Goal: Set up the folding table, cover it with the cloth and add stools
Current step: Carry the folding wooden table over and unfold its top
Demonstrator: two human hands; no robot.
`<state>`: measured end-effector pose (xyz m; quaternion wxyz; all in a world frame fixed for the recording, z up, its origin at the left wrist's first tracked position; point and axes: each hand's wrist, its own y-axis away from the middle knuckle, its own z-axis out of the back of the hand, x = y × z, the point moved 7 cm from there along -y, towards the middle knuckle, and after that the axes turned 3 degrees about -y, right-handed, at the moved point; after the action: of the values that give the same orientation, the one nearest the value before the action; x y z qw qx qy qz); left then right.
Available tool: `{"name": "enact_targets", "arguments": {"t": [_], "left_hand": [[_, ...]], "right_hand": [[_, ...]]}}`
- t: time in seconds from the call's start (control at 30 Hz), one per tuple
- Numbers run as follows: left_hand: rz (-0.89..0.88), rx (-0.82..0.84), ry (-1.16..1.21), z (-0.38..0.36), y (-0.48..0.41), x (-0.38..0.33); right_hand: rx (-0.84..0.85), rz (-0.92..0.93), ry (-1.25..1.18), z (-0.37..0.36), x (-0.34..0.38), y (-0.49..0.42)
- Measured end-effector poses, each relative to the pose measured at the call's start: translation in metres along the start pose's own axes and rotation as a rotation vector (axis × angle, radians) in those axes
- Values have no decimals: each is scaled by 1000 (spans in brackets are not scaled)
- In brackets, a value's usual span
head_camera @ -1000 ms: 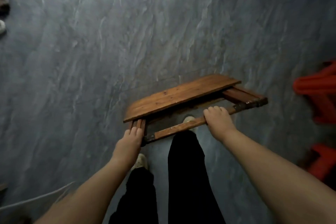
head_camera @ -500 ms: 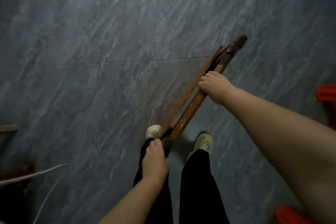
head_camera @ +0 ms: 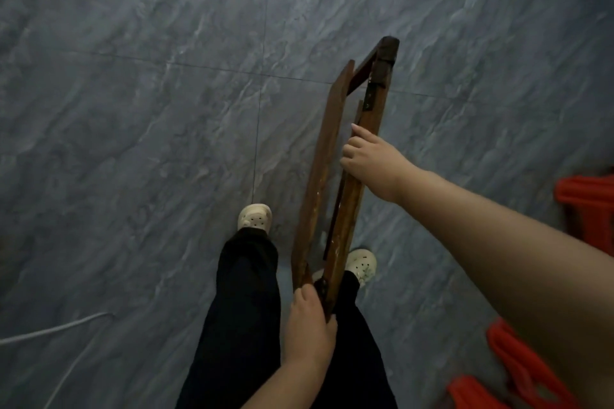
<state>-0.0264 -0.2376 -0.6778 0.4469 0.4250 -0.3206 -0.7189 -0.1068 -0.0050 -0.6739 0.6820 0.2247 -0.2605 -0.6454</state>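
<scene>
1. The folding table is carried edge-on and nearly folded flat above the grey floor, probably so it can be set down clear of the red stools at the right.
2. The left hand is clenched around its near end, close to the legs.
3. The right hand, arm stretched forward, grips the frame rail midway.

Dim, soft light; blurred, warped edges

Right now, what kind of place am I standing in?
Probably an indoor room at home: a floor of large grey marble-look tiles, red plastic stools at the right edge, and a white cable lying loose.
</scene>
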Motion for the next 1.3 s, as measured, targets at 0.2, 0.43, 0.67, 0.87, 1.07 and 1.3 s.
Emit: {"name": "enact_targets", "arguments": {"t": [0.2,0.43,0.67,0.87,1.07,1.3], "left_hand": [[-14,-35,-29,-16,9,-21],[-95,51,-136,-55,15,-50],[-438,338,-327,-85,5,-89],[-908,246,-612,-59,-59,-135],[-1155,158,-1121,-69,-146,-173],[-1368,233,-1568,-104,-183,-179]], "right_hand": [[-598,-400,-529,-10,-33,52],[-627,-840,-1611,-98,-8,107],[-811,-1091,-1503,-124,-15,140],[-913,-1110,-1471,-139,-29,160],[-925,-1098,-1444,-150,-34,162],[-983,-1111,-1401,-163,-40,173]]}}
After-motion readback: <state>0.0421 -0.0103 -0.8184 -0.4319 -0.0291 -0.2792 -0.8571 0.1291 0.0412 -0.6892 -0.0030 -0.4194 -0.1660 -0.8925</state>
